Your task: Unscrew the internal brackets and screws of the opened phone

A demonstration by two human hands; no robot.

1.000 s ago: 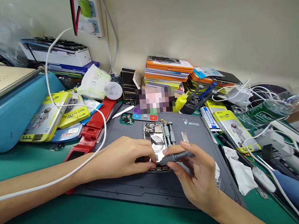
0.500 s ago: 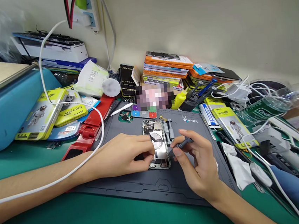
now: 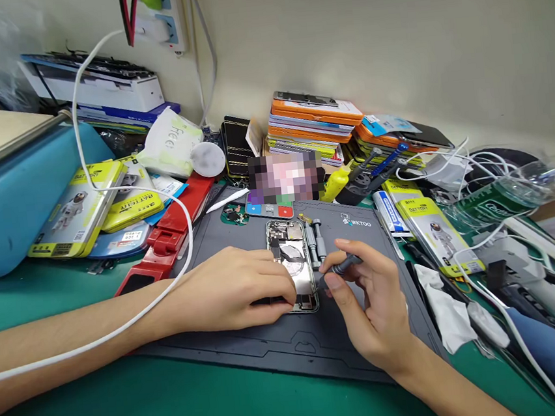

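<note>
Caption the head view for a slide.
Left hand over an opened phone on a dark mat, right hand holding a grey tool beside it.

Smartphone (image 3: 294, 269): opened, cover off, internals exposed. Pale metallic rim; dark components and a silvery block at the far end, round whitish disc near the middle with a dark strip crossing it, bright plate below, dark parts at the near end. Lies flat on the dark grey mat (image 3: 291, 347), long axis pointing away from the person; lower left portion hidden behind the left hand (image 3: 231, 287).

Grey screwdriver (image 3: 344, 265): ringed handle, held aslant in the right hand (image 3: 372, 300), just beside the smartphone's right edge. Tip indistinct.
</note>
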